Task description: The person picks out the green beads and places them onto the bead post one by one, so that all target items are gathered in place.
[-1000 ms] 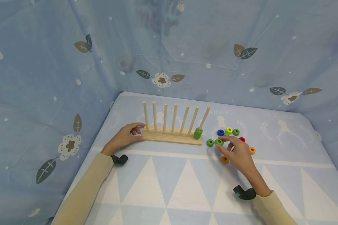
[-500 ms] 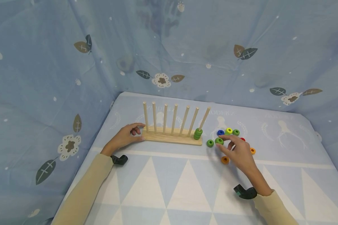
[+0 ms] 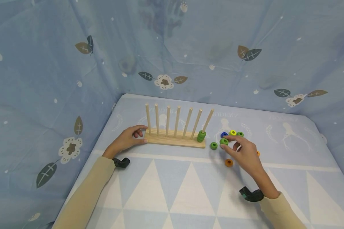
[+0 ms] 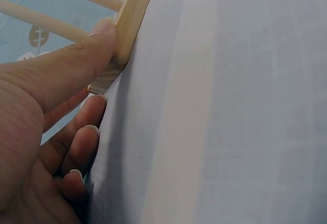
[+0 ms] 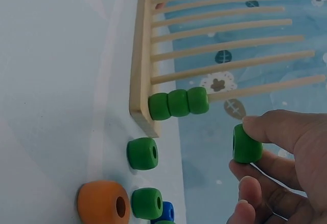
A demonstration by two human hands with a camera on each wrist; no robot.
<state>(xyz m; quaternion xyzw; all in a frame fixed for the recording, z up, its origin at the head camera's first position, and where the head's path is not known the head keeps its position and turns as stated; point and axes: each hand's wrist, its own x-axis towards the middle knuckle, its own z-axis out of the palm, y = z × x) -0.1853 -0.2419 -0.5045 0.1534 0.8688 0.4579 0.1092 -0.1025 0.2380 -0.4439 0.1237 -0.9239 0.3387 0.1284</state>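
Observation:
A wooden rack point(image 3: 172, 140) with a row of upright pegs stands on the table. Three green beads are stacked on its rightmost peg, clearest in the right wrist view. At the rack's left end, my left hand point(image 3: 128, 138) grips the base, thumb point(image 4: 87, 60) on the front side and index finger behind. My right hand point(image 3: 245, 156) pinches a green bead point(image 5: 247, 144) between thumb and fingertips, raised off the table to the right of the rack. Under and beside that hand lie a loose green bead point(image 3: 213, 145) and an orange bead point(image 3: 229, 163).
Behind the right hand are a blue bead point(image 3: 224, 135), a yellow bead point(image 3: 232, 132) and another green bead point(image 3: 240, 134). A second orange bead point(image 3: 258, 153) is partly covered by the hand. Patterned blue cloth walls point(image 3: 172, 47) rise behind and left of the table.
My right hand has lifted the pinched green bead a little and shifted slightly right. The red bead, visible before, is now hidden behind that hand. My left hand has stayed put.

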